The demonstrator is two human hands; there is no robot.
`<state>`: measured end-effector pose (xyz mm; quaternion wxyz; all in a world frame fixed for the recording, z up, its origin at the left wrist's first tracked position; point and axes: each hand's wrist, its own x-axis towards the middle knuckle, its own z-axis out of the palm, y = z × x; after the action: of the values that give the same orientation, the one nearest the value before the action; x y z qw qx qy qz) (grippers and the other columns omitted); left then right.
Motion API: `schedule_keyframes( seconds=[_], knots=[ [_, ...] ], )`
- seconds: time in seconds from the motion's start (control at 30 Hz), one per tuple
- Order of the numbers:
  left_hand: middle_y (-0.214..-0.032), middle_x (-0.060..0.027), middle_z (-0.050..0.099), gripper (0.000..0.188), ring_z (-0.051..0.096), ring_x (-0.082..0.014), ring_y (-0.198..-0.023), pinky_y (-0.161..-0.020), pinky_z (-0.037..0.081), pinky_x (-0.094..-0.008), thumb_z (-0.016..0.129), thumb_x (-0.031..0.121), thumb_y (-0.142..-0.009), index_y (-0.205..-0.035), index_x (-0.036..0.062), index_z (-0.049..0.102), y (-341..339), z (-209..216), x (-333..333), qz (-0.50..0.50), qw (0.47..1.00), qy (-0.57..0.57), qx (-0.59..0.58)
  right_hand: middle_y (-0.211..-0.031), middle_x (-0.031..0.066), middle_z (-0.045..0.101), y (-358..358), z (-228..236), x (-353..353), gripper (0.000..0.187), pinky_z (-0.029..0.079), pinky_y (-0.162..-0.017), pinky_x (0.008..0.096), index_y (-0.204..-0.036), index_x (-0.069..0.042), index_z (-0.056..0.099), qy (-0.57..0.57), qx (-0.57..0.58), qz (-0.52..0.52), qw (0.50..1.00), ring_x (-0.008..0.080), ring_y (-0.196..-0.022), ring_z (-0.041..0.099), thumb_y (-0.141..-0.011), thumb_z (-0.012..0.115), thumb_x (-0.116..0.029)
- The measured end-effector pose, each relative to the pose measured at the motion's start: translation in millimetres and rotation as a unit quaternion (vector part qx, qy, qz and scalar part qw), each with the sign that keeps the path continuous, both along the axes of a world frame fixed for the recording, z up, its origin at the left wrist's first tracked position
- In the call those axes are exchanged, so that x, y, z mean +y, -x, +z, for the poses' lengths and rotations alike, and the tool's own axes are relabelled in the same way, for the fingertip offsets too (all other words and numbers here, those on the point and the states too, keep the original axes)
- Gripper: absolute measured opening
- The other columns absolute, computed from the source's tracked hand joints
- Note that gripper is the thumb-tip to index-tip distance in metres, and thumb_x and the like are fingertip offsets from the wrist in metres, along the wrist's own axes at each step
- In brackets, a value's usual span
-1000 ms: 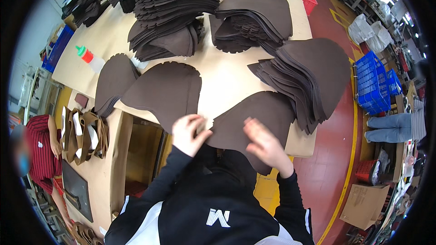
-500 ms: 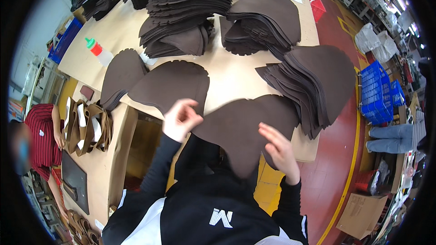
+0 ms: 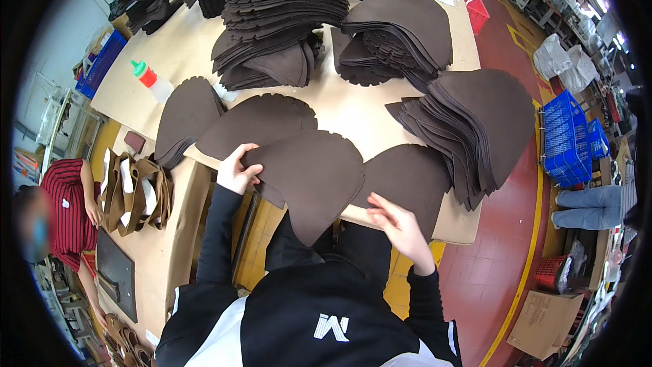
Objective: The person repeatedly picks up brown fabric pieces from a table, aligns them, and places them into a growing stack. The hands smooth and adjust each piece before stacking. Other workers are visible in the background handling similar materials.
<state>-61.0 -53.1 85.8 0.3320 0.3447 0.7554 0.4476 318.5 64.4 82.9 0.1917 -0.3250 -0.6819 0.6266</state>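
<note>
My left hand (image 3: 239, 170) pinches the left edge of a dark brown curved sheet piece (image 3: 309, 170), with the thumb on top. The piece hangs partly over the table's near edge, its narrow end pointing toward me. My right hand (image 3: 399, 230), fingers stretched out and holding nothing, is at the near edge of another brown piece (image 3: 411, 173); whether it touches it I cannot tell. Behind the held piece lies a further scalloped brown piece (image 3: 261, 119), partly covered. A fanned stack of brown pieces (image 3: 485, 119) rests at the right.
Tall stacks of brown pieces (image 3: 285, 0) stand farther back on the table (image 3: 353, 119). A green-capped squeeze bottle (image 3: 151, 80) is at the left. Folded tan pieces (image 3: 136, 190) are near a co-worker in a striped shirt (image 3: 68, 204). Blue crates (image 3: 565, 139) stand at the right.
My left hand has moved left and closed on the edge of a brown piece, which now lies left of the other piece. The right hand has shifted slightly left.
</note>
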Motion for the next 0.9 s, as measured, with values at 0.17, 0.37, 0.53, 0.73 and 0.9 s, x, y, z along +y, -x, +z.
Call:
schedule_keyframes(
  seconds=[0.17, 0.37, 0.53, 0.73, 0.9],
  knots=[
    [-0.091, -0.0088, 0.073, 0.038, 0.070, -0.0136, -0.061, -0.053, 0.054, -0.0222, 0.065, -0.002, -0.094, -0.130, 0.0042, 0.063, 34.1, -53.6, -21.4, 0.093, 0.985, -0.134, -0.064, -0.156, 0.0180, 0.039, 42.6, -26.8, -19.2, 0.065, 0.047, -0.106, 0.0323, -0.160, -0.006, 0.019, 0.180, 0.156, -0.052, 0.970, 0.0229, -0.124, 0.060, -0.104, 0.052, -0.005],
    [-0.118, -0.0085, 0.071, 0.034, 0.068, -0.0130, -0.058, -0.054, 0.056, -0.0234, 0.060, 0.008, -0.100, -0.134, 0.0059, 0.064, 36.3, -60.2, -15.4, 0.075, 0.969, -0.233, 0.045, -0.160, 0.0119, 0.033, 87.4, -22.8, -44.7, 0.065, 0.054, -0.099, 0.0360, -0.159, -0.006, 0.025, 0.156, 0.142, -0.007, 0.977, 0.0232, -0.122, 0.060, -0.102, 0.056, -0.003],
    [-0.099, -0.0076, 0.068, 0.029, 0.050, -0.0094, -0.038, -0.035, 0.039, -0.0224, 0.058, 0.022, -0.104, -0.125, 0.0047, 0.066, 41.4, -71.7, -13.1, 0.176, 0.951, -0.243, -0.075, -0.158, 0.0111, 0.035, 99.6, -21.6, -70.4, 0.054, 0.054, -0.097, 0.0359, -0.153, -0.002, 0.035, 0.285, 0.229, -0.063, 0.929, 0.0231, -0.120, 0.062, -0.103, 0.054, -0.007],
    [-0.122, -0.0076, 0.062, 0.026, 0.059, -0.0125, -0.103, -0.086, 0.054, -0.0297, 0.064, 0.020, -0.101, -0.123, 0.0066, 0.062, 44.9, -115.3, -40.0, 0.256, 0.833, -0.474, -0.129, -0.143, 0.0141, 0.052, 99.6, -64.6, -98.0, 0.052, 0.047, -0.106, 0.0350, -0.149, 0.000, 0.040, 0.159, 0.167, -0.086, 0.969, 0.0227, -0.131, 0.053, -0.100, 0.060, -0.004],
    [-0.095, -0.0147, 0.070, 0.005, 0.066, -0.0179, -0.071, -0.061, 0.054, -0.0257, 0.061, 0.005, -0.099, -0.097, 0.0021, 0.064, 7.0, -4.6, -34.5, 0.056, 0.830, -0.545, -0.100, -0.155, 0.0192, 0.036, 103.0, -31.7, -74.0, 0.071, 0.035, -0.117, 0.0400, -0.159, -0.006, 0.018, 0.175, 0.263, -0.091, 0.944, 0.0272, -0.143, 0.040, -0.100, 0.057, -0.006]
  ],
)
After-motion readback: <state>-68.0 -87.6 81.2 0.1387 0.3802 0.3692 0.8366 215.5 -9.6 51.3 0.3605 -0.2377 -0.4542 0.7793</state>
